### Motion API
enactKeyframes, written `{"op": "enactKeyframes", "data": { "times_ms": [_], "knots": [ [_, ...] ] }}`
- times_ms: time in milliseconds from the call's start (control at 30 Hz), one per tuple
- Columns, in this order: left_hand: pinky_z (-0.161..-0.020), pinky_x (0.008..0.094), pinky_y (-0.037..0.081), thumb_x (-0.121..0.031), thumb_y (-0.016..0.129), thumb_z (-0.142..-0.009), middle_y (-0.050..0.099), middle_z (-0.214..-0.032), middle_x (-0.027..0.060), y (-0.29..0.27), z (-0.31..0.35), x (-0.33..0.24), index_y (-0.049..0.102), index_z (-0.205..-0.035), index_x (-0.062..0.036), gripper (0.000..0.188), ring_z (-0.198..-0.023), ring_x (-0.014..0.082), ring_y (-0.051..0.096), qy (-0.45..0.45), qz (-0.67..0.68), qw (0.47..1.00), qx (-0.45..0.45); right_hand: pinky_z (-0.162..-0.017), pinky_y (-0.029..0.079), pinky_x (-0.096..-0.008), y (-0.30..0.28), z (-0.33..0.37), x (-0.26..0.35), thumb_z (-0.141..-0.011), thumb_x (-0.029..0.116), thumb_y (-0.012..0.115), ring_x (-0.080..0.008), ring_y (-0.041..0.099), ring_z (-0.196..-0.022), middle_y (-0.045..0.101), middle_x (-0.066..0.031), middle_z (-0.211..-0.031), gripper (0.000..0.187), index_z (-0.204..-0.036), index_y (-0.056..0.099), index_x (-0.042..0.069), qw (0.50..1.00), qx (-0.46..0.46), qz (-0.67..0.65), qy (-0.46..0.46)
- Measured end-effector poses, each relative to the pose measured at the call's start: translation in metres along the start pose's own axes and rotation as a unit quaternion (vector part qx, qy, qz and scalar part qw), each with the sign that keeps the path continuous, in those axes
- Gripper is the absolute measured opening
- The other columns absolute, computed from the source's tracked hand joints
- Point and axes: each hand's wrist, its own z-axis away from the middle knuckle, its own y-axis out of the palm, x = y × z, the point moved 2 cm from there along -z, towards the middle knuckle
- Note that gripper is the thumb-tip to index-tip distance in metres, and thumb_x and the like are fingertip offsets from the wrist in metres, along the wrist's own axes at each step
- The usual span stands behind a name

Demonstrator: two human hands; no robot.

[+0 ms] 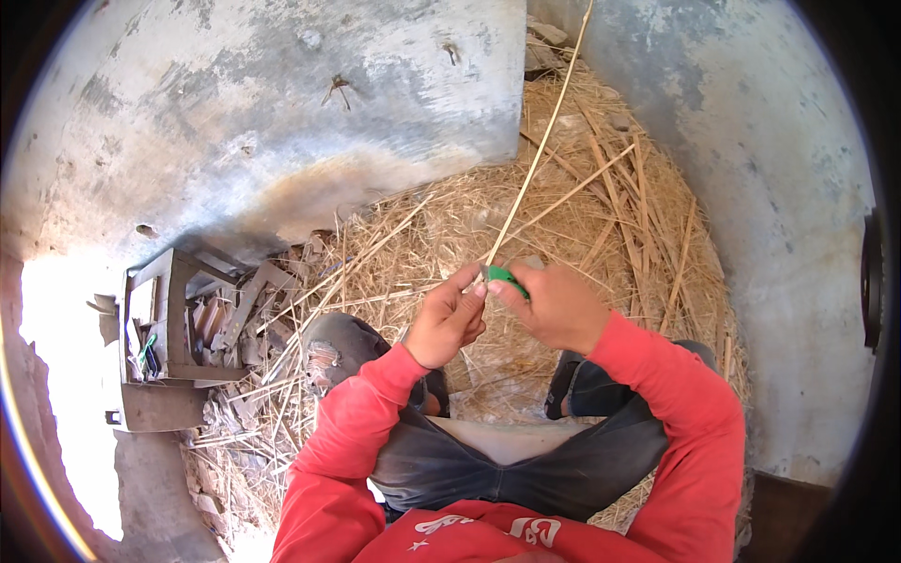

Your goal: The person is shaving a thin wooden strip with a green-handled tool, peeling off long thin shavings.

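Observation:
A long, thin pale strip (537,159), like split bamboo or cane, runs from between my hands up past the top edge of the view. My left hand (445,317) is closed, pinching the strip's near end between thumb and fingertips. In my closed right hand (561,302) is a green-handled cutter (508,279). Its short grey front end meets the strip right at the left fingertips. The right thumb presses along the handle, and the fingers hide the rest of it. Both hands are close together above the straw-covered floor, in front of my knees.
Shavings and straw-like scraps (441,235) cover the floor, with longer wooden strips (648,220) at the far right. A wooden box frame (169,319) with odds and ends stands left, beside broken wood pieces. Grey walls (788,188) close in at the back and right.

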Motion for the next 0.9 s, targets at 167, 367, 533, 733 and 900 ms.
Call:
{"op": "enactKeyframes", "data": {
  "times_ms": [167,367,533,733,900],
  "knots": [
    [-0.045,0.0239,0.026,-0.019,0.047,-0.109,0.031,-0.058,-0.0055,-0.005,-0.003,0.006,0.036,-0.151,-0.0027,0.047,-0.046,0.0055,0.027,-0.006,-0.023,0.999,-0.044,-0.06,0.05,-0.0548,0.007,-0.008,-0.01,-0.102,0.049,0.05,-0.0442,0.064,-0.059,0.062,-0.0209,-0.062,0.048,-0.095,0.066,0.004,0.997,-0.013,0.069,-0.012],
    [-0.045,0.0239,0.027,-0.019,0.045,-0.11,0.028,-0.058,-0.0068,0.004,0.006,-0.005,0.039,-0.152,-0.0045,0.045,-0.046,0.0048,0.026,-0.029,-0.09,0.995,-0.016,-0.054,0.045,-0.0498,-0.03,-0.043,-0.071,-0.106,0.048,0.044,-0.0354,0.061,-0.057,0.059,-0.0187,-0.062,0.055,-0.092,0.067,0.0,0.979,-0.153,0.113,0.075],
    [-0.047,0.0221,0.025,-0.019,0.043,-0.11,0.028,-0.06,-0.0072,0.006,0.023,-0.006,0.039,-0.152,-0.0038,0.045,-0.048,0.0042,0.024,-0.032,-0.067,0.996,0.041,-0.054,0.048,-0.0435,-0.091,-0.036,-0.083,-0.108,0.051,0.037,-0.032,0.06,-0.054,0.059,-0.0171,-0.059,0.064,-0.098,0.067,-0.005,0.971,-0.175,0.067,0.151],
    [-0.045,0.0213,0.024,-0.02,0.044,-0.109,0.028,-0.059,-0.008,0.0,0.014,-0.011,0.039,-0.151,-0.0028,0.046,-0.047,0.0031,0.023,-0.018,0.015,1.0,-0.008,-0.06,0.05,-0.05,-0.011,-0.005,0.001,-0.103,0.053,0.044,-0.0377,0.064,-0.058,0.061,-0.0219,-0.062,0.057,-0.099,0.066,0.0,0.999,-0.003,0.045,0.016],
    [-0.044,0.022,0.026,-0.018,0.045,-0.109,0.032,-0.061,-0.0071,-0.005,0.013,-0.006,0.039,-0.153,-0.0059,0.045,-0.046,0.0037,0.027,-0.025,0.004,1.0,-0.011,-0.06,0.049,-0.0518,0.012,-0.002,0.008,-0.103,0.049,0.046,-0.0404,0.065,-0.065,0.065,-0.0233,-0.071,0.051,-0.106,0.067,0.002,0.996,0.052,0.075,-0.006]
  ]
}}
